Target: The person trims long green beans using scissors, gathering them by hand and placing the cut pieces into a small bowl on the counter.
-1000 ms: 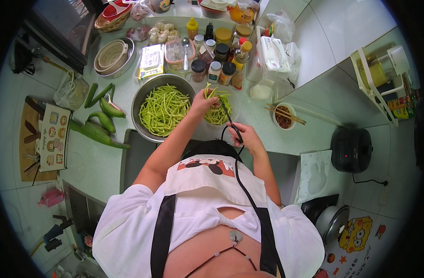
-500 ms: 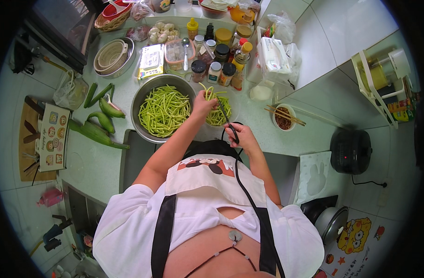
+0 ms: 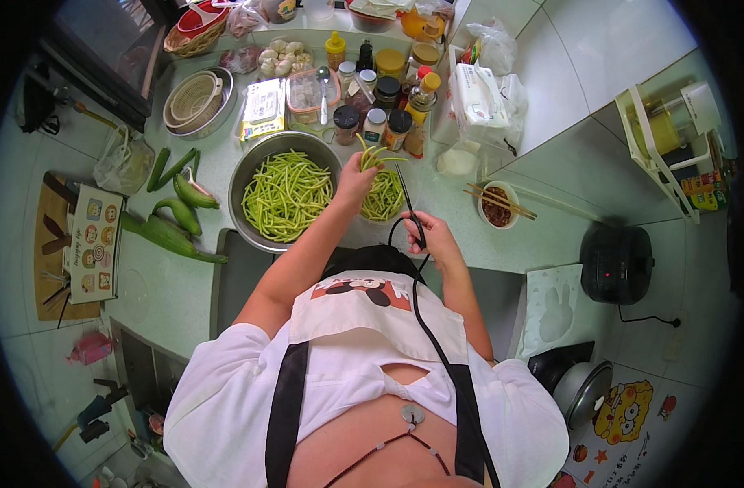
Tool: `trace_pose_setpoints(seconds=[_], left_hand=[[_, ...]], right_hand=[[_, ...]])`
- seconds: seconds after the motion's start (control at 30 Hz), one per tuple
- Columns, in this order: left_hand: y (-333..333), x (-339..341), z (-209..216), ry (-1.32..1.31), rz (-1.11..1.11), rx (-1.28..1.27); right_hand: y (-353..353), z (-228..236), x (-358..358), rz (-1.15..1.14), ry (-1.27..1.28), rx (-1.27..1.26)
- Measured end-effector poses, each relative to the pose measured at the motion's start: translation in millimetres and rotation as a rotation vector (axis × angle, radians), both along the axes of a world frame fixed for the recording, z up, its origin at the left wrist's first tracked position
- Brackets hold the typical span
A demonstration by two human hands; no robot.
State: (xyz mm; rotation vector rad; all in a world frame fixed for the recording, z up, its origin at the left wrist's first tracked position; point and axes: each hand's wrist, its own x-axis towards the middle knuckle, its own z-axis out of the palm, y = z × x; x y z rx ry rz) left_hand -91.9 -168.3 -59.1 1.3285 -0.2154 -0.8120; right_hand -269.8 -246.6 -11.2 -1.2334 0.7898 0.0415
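Several thin green stalks (image 3: 374, 154) are pinched in my left hand (image 3: 355, 180), their tips poking out above the fingers. It hovers between a large steel bowl (image 3: 235, 199), heaped with green stalk pieces (image 3: 284, 195), and a smaller clear bowl holding more pieces (image 3: 384, 199). My right hand (image 3: 437, 239) grips black-handled scissors (image 3: 421, 234) at the right side of the smaller bowl. The narrow blades point away from me, just right of the held stalks. Whether the blades are parted cannot be made out.
Green gourds (image 3: 172, 232) lie left of the steel bowl. Behind stand seasoning jars (image 3: 388, 93), garlic (image 3: 284, 58) and a wipes pack (image 3: 264, 110). At right, a white cup (image 3: 499, 207) has chopsticks across it. A black cooker (image 3: 616, 264) sits farther right.
My left hand has risen slightly away from me with the stalks. My right hand has shifted a little to the right, and the scissors point more directly forward.
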Motion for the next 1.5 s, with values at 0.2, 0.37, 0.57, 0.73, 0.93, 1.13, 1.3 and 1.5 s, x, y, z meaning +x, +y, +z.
trace_pose_setpoints(seconds=[0.2,0.37,0.57,0.73,0.93,1.13,1.3,1.5], left_hand=[[-3.1,2.2,-10.3,-0.068,0.002,-0.056],[0.3,0.3,5.4,0.050,-0.070,0.018],[-0.6,-0.9,1.3,-0.063,-0.254,0.030],[3.5,-1.5,-0.2,-0.099,-0.198,0.072],[5.6,-0.9,-5.5,-0.108,-0.124,0.073],[10.8,3.5,-2.8,-0.289,-0.151,0.132],[14.7,5.5,2.7,-0.271,-0.228,0.134],[24.8,5.5,19.3,-0.347,-0.427,0.143]], right_hand=[[-4.8,5.2,-3.7,0.082,0.023,-0.076],[-5.1,2.4,-3.8,0.122,0.013,-0.078],[-5.1,2.3,2.1,0.104,0.031,-0.082],[-7.3,-5.0,0.3,0.083,-0.026,-0.022],[-6.6,-13.0,-1.2,0.105,0.004,-0.016],[-2.9,2.0,-3.3,0.092,0.025,-0.052],[-3.4,7.6,-5.4,0.145,0.006,-0.035],[-5.2,2.6,-7.7,0.156,-0.034,-0.039]])
